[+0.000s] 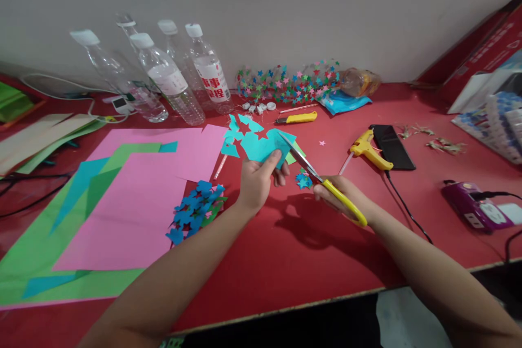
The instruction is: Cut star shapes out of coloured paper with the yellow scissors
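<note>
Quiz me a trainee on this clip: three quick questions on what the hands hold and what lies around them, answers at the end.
1. Which hand holds the yellow-handled scissors?
2. True or false: in the head view, the yellow utility knife lies to the left of the yellow glue gun.
3. What does the left hand hold?
A) a pink sheet
B) turquoise paper with star-shaped cut-outs
C) a white-capped bottle

Key: 1. The right hand. 2. True. 3. B.
</note>
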A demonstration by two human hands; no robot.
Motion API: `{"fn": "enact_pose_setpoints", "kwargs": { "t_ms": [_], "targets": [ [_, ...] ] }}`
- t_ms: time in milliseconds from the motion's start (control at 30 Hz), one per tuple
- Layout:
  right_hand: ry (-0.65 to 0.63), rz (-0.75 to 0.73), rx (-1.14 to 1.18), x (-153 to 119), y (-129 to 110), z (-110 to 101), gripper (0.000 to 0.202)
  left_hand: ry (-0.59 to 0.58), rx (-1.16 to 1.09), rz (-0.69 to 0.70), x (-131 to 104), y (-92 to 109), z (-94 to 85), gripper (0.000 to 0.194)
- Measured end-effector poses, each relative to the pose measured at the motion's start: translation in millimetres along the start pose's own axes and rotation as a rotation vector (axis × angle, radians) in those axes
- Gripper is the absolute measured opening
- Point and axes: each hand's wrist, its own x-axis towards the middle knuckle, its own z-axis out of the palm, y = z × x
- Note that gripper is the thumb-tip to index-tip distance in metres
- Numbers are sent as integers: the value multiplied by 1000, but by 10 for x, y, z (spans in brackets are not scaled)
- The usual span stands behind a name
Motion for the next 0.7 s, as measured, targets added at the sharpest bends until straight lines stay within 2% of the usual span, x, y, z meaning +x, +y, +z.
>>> {"fn": "enact_pose_setpoints", "kwargs": {
  "t_ms": [467,700],
  "targets": [
    [17,1,-6,21,49,26,51,-2,28,9,20,5,-21,31],
    [7,5,2,14,-5,23,52,-6,41,1,13,17,-21,34]
  ]
}}
